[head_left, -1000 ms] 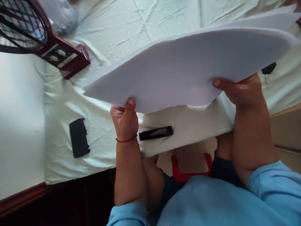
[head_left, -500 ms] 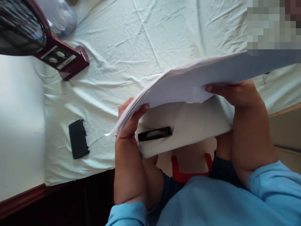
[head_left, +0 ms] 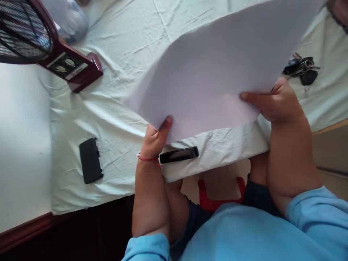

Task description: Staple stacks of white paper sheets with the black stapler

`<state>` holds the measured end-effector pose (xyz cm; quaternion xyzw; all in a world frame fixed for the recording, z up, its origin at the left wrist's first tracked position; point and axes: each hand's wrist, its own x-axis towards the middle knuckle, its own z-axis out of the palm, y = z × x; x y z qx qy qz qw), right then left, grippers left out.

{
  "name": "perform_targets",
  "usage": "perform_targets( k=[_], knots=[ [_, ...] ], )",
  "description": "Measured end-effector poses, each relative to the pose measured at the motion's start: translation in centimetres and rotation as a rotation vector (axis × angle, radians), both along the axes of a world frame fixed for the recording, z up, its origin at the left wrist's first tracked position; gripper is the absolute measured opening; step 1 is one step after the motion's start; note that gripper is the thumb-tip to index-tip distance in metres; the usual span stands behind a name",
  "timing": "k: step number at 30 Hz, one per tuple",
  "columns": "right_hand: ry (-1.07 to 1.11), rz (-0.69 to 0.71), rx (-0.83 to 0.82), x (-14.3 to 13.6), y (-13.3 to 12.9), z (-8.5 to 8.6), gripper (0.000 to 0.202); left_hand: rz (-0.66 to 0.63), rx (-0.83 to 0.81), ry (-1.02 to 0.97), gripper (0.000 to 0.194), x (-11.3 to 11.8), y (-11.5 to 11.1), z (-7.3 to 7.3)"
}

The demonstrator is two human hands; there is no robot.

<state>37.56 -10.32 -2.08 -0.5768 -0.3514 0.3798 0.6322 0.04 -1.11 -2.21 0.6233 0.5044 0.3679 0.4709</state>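
Note:
Blank white paper sheets [head_left: 214, 72] are held out over the table, slightly curved and blurred at the edges. My left hand [head_left: 156, 139] is closed on their near left corner, thumb on top and fingers underneath. At the near right side my right hand [head_left: 280, 101] pinches the same sheets, its thumb flat on the upper face. Just below the paper's near edge lies a black stapler-like object [head_left: 179, 154], close to my left wrist, which wears a red string bracelet [head_left: 146, 158].
A pale cloth [head_left: 114, 116] covers the table. On it are a dark flat case [head_left: 91, 160] at left, a dark red electric racket [head_left: 81, 70] at upper left, a plastic bag [head_left: 72, 20] behind it, and a bunch of keys [head_left: 303, 69] at right. A red stool [head_left: 220, 203] shows below.
The sheets have tilted from nearly edge-on so their broad face now shows. My left hand has turned and shifted slightly right. The keys at right have come into view.

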Motion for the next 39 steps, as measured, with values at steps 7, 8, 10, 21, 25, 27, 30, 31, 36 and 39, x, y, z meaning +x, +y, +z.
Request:
perform_targets(
  k=[7,8,10,21,25,27,30,31,36,39],
  knots=[
    [0.131,0.030,-0.052,-0.3,-0.1,0.9,0.072,0.101,-0.061,-0.216,0.080,1.5,-0.5,-0.2],
    [0.139,0.039,-0.054,-0.2,-0.1,0.8,0.071,0.086,-0.069,-0.228,0.081,1.5,-0.5,-0.2],
    [0.126,0.018,-0.030,-0.1,-0.1,0.5,0.070,0.049,-0.085,-0.248,0.083,1.5,-0.4,-0.2],
    [-0.253,-0.102,0.128,0.5,-0.5,-2.0,0.083,0.099,0.056,-0.276,0.065,-0.7,0.4,0.2],
    [-0.214,0.058,0.107,0.4,-0.8,-1.2,0.076,0.017,0.032,-0.200,0.076,-1.4,1.1,-1.0],
    [-0.219,0.116,0.080,0.4,-0.8,-0.8,0.071,-0.005,-0.001,-0.133,0.078,-1.3,1.5,-1.4],
    [-0.301,0.074,0.048,0.6,-0.7,-1.0,0.070,-0.010,-0.022,-0.154,0.080,-0.9,2.0,-1.3],
    [-0.334,0.033,0.047,0.7,-0.8,-1.3,0.073,-0.006,-0.011,-0.193,0.082,-0.7,2.0,-1.2],
    [-0.406,-0.100,0.065,1.2,-0.8,-2.0,0.079,0.034,0.067,-0.242,0.084,-0.8,2.0,-1.4],
    [-0.270,-0.043,-0.053,1.1,-0.7,-1.4,0.068,0.070,0.097,-0.076,0.080,-0.9,2.1,-1.8]
  ],
)
